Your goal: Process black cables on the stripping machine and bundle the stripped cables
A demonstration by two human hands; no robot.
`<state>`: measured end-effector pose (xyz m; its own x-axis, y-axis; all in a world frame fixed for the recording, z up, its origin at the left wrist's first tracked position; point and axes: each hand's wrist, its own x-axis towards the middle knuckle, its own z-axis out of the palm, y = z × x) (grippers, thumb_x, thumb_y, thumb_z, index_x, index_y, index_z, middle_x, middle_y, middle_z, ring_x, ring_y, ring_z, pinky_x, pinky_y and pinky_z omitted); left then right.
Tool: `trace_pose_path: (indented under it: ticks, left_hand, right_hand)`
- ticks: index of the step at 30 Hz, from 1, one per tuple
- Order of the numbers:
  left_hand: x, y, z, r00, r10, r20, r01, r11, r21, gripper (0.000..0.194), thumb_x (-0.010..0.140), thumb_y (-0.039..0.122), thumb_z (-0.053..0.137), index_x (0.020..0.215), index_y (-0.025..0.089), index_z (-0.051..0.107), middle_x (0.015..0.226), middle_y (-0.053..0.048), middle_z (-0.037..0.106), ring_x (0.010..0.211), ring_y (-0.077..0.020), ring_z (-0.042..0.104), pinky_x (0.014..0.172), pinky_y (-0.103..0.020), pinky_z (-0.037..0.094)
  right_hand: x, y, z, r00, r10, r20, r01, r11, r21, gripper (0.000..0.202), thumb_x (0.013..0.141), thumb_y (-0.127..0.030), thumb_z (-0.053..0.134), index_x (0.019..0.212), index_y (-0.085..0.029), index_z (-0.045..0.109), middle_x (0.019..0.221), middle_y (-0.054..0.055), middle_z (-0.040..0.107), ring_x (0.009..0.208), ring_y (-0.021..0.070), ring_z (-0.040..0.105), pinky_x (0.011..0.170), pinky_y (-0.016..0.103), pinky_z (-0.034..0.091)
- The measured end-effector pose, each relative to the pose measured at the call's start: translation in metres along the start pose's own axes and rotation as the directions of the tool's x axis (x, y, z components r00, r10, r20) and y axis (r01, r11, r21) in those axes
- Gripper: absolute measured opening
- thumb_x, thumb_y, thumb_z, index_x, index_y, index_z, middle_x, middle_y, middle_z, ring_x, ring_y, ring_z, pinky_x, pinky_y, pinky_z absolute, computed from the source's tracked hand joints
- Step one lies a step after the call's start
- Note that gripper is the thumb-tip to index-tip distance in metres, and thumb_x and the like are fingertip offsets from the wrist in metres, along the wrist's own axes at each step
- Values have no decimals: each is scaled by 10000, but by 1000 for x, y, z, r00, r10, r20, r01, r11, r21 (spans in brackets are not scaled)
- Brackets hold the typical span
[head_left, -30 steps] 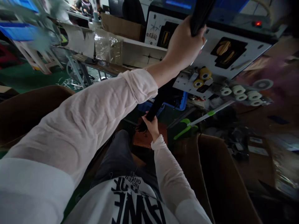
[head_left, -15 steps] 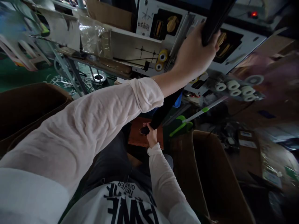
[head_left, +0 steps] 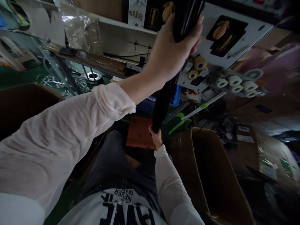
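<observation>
A long, black, glossy piece (head_left: 162,104) runs slantwise from the top of the view down to near my knees; its exact kind I cannot make out. My left hand (head_left: 167,51) is wrapped round its upper part, in front of the white machine panel (head_left: 203,57). Much lower, my right hand (head_left: 156,136) grips the bottom end with closed fingers. Behind that end lies a reddish-brown board (head_left: 138,134). The upper tip of the black piece runs out of view.
Open cardboard boxes stand at the right (head_left: 197,168) and left (head_left: 28,109). A green-and-white handled tool (head_left: 199,109) leans near the right box. White rolls in clear wrap (head_left: 236,86) hang by the panel. A blue bin (head_left: 175,95) sits under the machine.
My left hand has moved left in the view with the upper part of the black piece, which stands steeper. My right hand has shifted slightly right, still gripping the lower end.
</observation>
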<state>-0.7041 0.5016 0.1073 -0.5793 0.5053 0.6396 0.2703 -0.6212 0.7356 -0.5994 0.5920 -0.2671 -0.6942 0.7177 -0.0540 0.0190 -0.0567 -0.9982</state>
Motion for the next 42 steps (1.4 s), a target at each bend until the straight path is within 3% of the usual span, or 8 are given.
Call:
trace_pose_path:
  ticks: [3,7,12,21,28,35,39,42]
  left_hand:
    - [-9,-15,-19,994,105,34,-106,993,51,68,876,109,474,843,162,501,672,38,447,684,-71,554,676,-222,450]
    - [-21,-30,-42,995,-12,-103,9,999,-31,138,862,100,533,778,206,509,675,19,503,601,-100,540,604,-255,477]
    - [-32,-25,-61,978,-30,-206,9,995,-100,138,866,106,531,763,197,537,635,15,475,552,-117,501,583,-304,498]
    - [-72,-27,-76,957,-11,-291,-20,994,-105,94,847,146,585,793,217,614,666,15,474,598,-115,492,699,-329,526]
    - [-89,-13,-92,887,-52,-459,17,997,-80,74,821,205,630,751,228,616,673,22,471,622,-105,470,700,-292,525]
    - [-113,-28,-112,824,-36,-565,4,998,-59,67,730,203,711,751,224,650,635,33,480,601,-107,459,679,-310,503]
    - [-130,-29,-133,739,-71,-670,29,997,-73,106,673,199,750,672,226,647,609,44,504,581,-100,459,667,-310,499]
    - [-158,-17,-164,641,-142,-754,103,990,-99,119,695,228,715,616,270,636,601,91,570,616,-86,479,768,-291,514]
  right_hand:
    - [3,9,-3,1000,-1,12,1,999,-32,423,607,-448,742,856,-122,636,735,28,625,649,129,558,583,248,456]
    - [3,20,-2,1000,5,0,-5,999,-44,415,626,-494,717,774,-118,620,706,47,625,635,138,554,553,247,437]
    - [9,22,-1,998,-10,-67,9,1000,-11,405,706,-552,622,749,-161,524,604,-27,512,529,92,475,494,221,404]
    - [19,46,-6,983,-87,-162,70,991,-111,276,669,-393,625,788,-154,557,695,31,608,611,140,523,598,299,467]
    - [21,43,-18,984,-128,-123,102,976,-193,271,636,-263,610,884,-155,587,851,67,656,791,188,580,780,353,483]
    - [15,36,-18,991,-124,-58,107,966,-235,243,637,-249,559,859,-155,595,826,52,652,806,181,586,794,320,469]
    - [11,17,-21,998,-69,11,70,972,-226,193,662,-269,551,805,-150,601,670,4,623,641,141,563,656,271,473]
    - [3,-16,-32,990,-76,118,107,954,-280,199,669,-247,563,832,-151,626,632,-13,613,614,141,557,639,268,467]
